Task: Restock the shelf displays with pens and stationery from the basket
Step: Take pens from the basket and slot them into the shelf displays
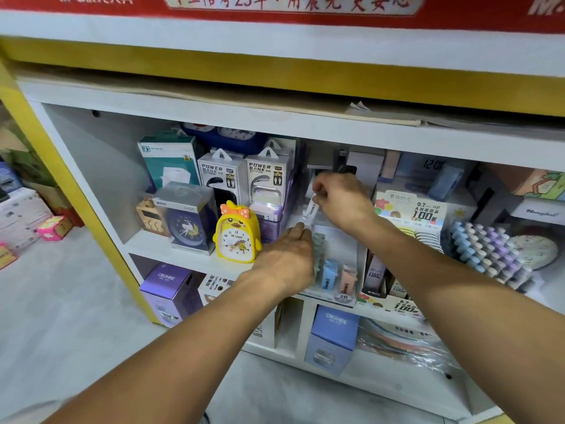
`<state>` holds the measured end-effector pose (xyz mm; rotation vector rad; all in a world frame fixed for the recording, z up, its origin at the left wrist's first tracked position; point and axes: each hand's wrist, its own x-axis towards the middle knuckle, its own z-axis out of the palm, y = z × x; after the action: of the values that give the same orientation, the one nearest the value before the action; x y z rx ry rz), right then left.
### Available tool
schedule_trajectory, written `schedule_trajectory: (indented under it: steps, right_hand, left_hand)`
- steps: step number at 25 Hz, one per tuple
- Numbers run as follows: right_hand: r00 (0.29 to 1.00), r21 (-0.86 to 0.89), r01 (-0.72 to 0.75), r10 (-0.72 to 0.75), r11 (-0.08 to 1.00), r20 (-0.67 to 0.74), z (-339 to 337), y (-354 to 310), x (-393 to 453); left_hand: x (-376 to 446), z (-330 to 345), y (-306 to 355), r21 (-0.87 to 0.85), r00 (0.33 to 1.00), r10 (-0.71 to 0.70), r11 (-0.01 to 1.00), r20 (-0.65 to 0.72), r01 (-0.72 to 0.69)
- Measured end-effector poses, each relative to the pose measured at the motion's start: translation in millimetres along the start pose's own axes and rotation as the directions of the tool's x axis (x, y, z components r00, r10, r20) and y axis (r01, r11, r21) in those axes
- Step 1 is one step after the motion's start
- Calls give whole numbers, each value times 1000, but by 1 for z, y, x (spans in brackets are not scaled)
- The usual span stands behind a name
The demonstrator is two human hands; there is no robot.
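- Left arm reaches in from the lower left of the frame, stretched up toward centre; the left hand point(286, 258) lies back-up, fingers fairly straight and together, pressed against the left wall of the clear display box point(336, 255) at mid-frame. It curls round nothing that shows.
- Just left of that hand, the yellow duck clock point(237, 232) stands upright on the white shelf point(146, 243), beside the navy clock box point(188, 218).
- The small white lead tube point(311, 209) hangs over the clear display box's back left corner, long axis tilted, top end toward upper right, bottom end pointing down-left into the box.
- Right arm comes in from the lower right edge, angled up-left; the right hand point(344, 200) is above the box, fingers curled, pinching the tube's top end.
- Blue and pink packets point(331, 272) stand upright low in the box, above a "2B" label.
- Far right, pastel pen caps point(486, 246) stand in rows.
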<state>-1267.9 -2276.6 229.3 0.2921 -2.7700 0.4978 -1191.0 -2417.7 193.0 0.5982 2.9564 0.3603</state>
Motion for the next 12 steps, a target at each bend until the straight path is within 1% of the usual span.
schedule_trajectory:
  steps: [4, 7, 9, 12]
  right_hand:
    - [997, 141, -75, 75, 987, 4, 0, -1, 7]
    - [998, 80, -56, 56, 995, 9, -19, 8, -4]
    - [996, 23, -24, 22, 999, 84, -31, 10, -21]
    - [973, -51, 17, -4, 999, 233, -46, 10, -56]
  left_hand:
    - [7, 0, -1, -15, 999, -5, 1000, 39, 5]
    - [9, 0, -2, -5, 998, 26, 1000, 48, -26]
    - [6, -2, -2, -27, 999, 32, 999, 7, -32]
    - [2, -5, 6, 2, 985, 127, 992, -116, -128]
